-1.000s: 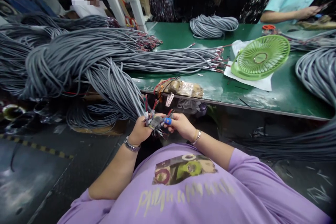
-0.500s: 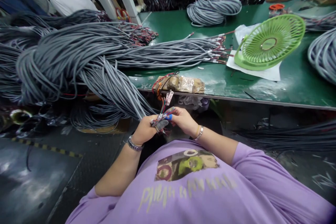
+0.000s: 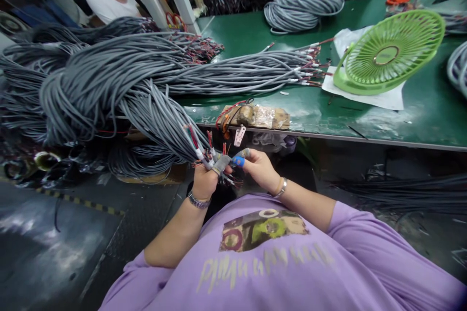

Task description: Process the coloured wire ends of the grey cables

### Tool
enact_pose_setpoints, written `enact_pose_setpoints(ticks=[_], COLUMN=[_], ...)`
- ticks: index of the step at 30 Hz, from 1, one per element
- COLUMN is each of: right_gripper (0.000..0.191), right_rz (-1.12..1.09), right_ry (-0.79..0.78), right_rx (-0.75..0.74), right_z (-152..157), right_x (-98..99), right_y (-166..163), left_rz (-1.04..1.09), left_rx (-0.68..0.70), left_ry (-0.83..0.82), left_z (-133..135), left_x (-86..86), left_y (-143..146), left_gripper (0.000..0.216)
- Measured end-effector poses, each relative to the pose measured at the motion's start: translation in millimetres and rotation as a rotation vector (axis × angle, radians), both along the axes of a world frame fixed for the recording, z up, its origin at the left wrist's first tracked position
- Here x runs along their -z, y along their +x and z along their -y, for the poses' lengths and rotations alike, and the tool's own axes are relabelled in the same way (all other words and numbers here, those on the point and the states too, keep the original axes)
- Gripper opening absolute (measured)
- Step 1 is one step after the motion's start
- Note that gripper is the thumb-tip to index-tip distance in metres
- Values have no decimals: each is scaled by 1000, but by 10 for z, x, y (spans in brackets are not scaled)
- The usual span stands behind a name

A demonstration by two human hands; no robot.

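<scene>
My left hand [image 3: 205, 181] is closed round the ends of a thick bundle of grey cables [image 3: 160, 121] that hangs down from the table. Red and dark stripped wire tips [image 3: 209, 150] stick out above its fingers. My right hand [image 3: 260, 169] is right beside it, fingers pinched on the wire tips; one fingertip wears a blue cover [image 3: 238, 161], another a grey one. Both hands are held in front of my purple shirt, below the table edge.
A green table [image 3: 365, 121] carries big heaps of grey cable [image 3: 109, 63], a coil [image 3: 301, 9], a laid-out bundle with red tips [image 3: 255, 70], a green fan [image 3: 390, 51] and a small taped fixture [image 3: 255, 116] at the edge. Other people sit at the far left and far right.
The view has shifted slightly; my hands stay together on the wire ends. More red wire tips now stand up above my left hand, and the bundle is lifted slightly.
</scene>
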State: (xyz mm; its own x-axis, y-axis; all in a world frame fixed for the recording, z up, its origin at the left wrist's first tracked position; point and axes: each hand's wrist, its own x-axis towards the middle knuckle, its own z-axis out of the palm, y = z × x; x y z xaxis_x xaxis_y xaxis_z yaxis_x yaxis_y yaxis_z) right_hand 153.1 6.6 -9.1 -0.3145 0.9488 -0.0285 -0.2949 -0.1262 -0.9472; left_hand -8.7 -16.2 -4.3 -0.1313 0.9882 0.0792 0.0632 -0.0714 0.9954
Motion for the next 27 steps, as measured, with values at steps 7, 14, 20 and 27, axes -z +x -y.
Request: enact_pose_setpoints(ticks=[7, 14, 20, 27], right_gripper=[39, 43, 31, 31], right_rz=[61, -24, 18, 42], right_ry=[7, -113, 12, -64], right_rx=[-33, -89, -149, -49], right_z=[20, -81, -106, -77], right_x=[-9, -70, -13, -12], right_y=[60, -68, -81, -78], left_rz=[-30, -139, -244, -135], left_rx=[-22, 74, 355, 177], left_ry=[2, -39, -123, -24], left_z=[3, 24, -3, 38], left_x=[-54, -58, -37, -6], left_y=[41, -7, -151, -101], left_gripper=[26, 26, 18, 25])
